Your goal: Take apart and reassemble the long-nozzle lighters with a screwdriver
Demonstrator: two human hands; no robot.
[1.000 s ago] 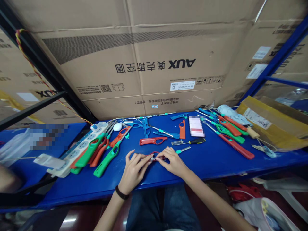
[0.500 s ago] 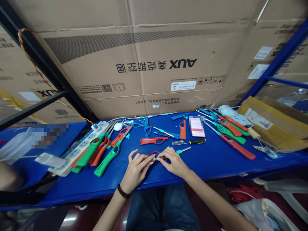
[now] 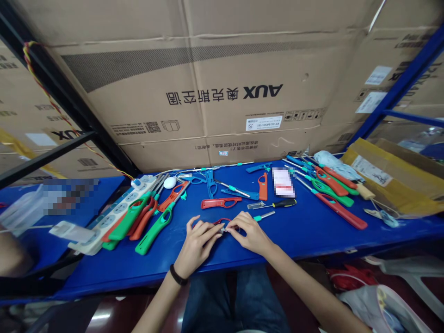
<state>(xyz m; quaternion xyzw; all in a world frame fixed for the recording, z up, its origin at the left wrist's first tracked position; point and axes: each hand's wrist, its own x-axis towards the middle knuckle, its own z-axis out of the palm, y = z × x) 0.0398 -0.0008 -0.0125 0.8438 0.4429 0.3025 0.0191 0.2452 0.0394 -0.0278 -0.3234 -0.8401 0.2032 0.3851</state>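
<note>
Both hands meet over the front of the blue table (image 3: 305, 231). My left hand (image 3: 196, 244), with a black band on the wrist, pinches one end of a small red lighter part (image 3: 224, 224) with a metal piece. My right hand (image 3: 250, 233) pinches the other end, fingers pressed together. A metal rod with a teal collar (image 3: 264, 215) lies just beyond my right hand. A red lighter shell (image 3: 220, 202) lies a little farther back.
Green and orange long-nosed lighters (image 3: 152, 222) lie at the left beside a white power strip (image 3: 114, 215). A black-handled screwdriver (image 3: 277, 203) and more red and green lighters (image 3: 333, 194) lie to the right. A large cardboard box (image 3: 215, 83) stands behind the table.
Both hands keep their pinch on the small red part and shift only slightly. Nothing else on the table has moved.
</note>
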